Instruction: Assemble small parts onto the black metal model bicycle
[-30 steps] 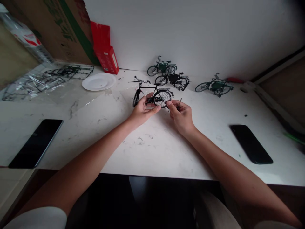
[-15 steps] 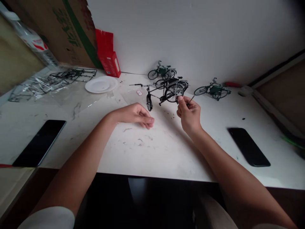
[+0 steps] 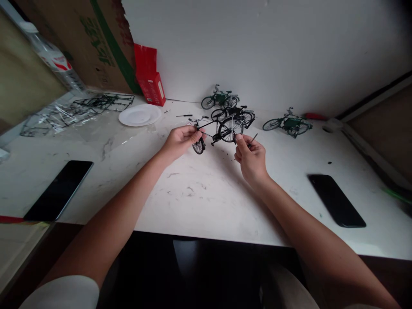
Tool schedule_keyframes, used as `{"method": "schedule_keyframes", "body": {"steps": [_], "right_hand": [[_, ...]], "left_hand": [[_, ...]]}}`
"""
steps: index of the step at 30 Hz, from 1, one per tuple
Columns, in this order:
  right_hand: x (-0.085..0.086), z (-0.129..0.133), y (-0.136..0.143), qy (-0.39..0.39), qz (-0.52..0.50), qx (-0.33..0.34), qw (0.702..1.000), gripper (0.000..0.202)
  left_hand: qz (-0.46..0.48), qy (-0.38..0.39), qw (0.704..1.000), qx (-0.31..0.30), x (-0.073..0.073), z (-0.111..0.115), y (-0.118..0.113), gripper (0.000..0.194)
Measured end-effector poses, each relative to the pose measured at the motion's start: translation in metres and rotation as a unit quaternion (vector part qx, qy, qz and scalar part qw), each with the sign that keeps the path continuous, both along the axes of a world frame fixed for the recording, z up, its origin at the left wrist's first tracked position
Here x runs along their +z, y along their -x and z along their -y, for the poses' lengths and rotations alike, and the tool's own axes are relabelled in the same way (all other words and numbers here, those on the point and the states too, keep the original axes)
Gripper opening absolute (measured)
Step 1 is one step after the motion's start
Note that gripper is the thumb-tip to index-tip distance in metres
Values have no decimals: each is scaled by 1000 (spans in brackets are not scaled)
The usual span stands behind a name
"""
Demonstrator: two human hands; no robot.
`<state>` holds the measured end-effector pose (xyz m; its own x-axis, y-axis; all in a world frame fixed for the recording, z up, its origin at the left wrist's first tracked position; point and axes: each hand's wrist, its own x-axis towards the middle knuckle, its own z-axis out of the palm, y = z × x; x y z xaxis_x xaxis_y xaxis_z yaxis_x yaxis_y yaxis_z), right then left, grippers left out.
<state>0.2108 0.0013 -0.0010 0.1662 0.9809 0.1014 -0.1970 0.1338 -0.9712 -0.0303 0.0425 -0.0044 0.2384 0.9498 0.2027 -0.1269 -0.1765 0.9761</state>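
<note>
Between my two hands is a black model bicycle (image 3: 214, 130), held up over the white table with its front wheel at the left. My left hand (image 3: 182, 140) is closed on its front end, near the head of the frame. The fingers of my right hand (image 3: 252, 159) pinch the lower edge of its rear wheel. A thin dark rod (image 3: 254, 137) also sticks up out of the right hand; its lower part is hidden by the fingers. Just behind stands another black model bicycle (image 3: 247, 116), partly covered by the held one.
Green model bicycles stand at the back (image 3: 220, 98) and right (image 3: 290, 123). Phones lie left (image 3: 59, 190) and right (image 3: 336, 200). A white plate (image 3: 140, 116), a red box (image 3: 149, 81), a small dark stick (image 3: 184, 115) and black part frames (image 3: 96, 103) sit at the back left.
My left hand has moved up and right and taken hold of the bicycle's front end. The bicycle and my right hand have shifted slightly left.
</note>
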Motion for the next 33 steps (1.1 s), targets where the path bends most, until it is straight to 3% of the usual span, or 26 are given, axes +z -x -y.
{"method": "schedule_keyframes", "body": {"steps": [6,12,21,27,33], "right_hand": [[-4,4,5,11,30,3,999,50],[-9,5,7,27,43,22,998,49],[-13,10,9,42,117,119,985,46],[-6,10,9,79,72,121,987,41],[-1,12,5,47,-12,153,987,41]], "left_hand": [[25,-21,996,83,-3,-3,-4,48],[13,-37,995,94,5,-4,5,39],[1,-28,996,85,13,-2,9,41],[0,-15,996,86,10,-7,15,44],[23,-7,997,72,13,-8,18,43]]}}
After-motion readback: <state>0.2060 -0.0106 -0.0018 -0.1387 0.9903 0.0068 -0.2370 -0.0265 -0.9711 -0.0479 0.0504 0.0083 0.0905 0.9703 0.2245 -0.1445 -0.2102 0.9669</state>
